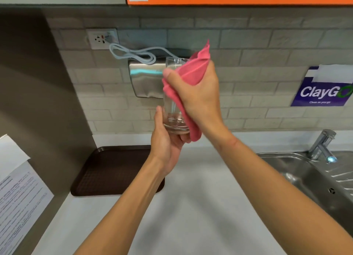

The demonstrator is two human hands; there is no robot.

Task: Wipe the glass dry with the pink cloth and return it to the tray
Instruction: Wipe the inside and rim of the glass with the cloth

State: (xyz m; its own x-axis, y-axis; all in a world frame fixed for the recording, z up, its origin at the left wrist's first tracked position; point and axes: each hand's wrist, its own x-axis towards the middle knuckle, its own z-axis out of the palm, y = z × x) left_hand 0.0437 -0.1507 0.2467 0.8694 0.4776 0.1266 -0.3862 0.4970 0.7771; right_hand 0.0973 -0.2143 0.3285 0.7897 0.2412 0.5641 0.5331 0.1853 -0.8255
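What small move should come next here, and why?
Probably keep rubbing: slide the right hand with the pink cloth down the glass toward its base. The left hand grips only the bottom, holding the glass upright, and the cloth sits against the upper side. The brown tray waits at lower left.

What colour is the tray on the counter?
Dark brown, with a fine grid texture; the tray shows in the head view.

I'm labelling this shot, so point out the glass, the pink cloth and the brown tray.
glass [172, 109]: head view, bare lower side wall.
pink cloth [193, 71]: head view, fold beside the thumb.
brown tray [108, 170]: head view, bare textured floor.
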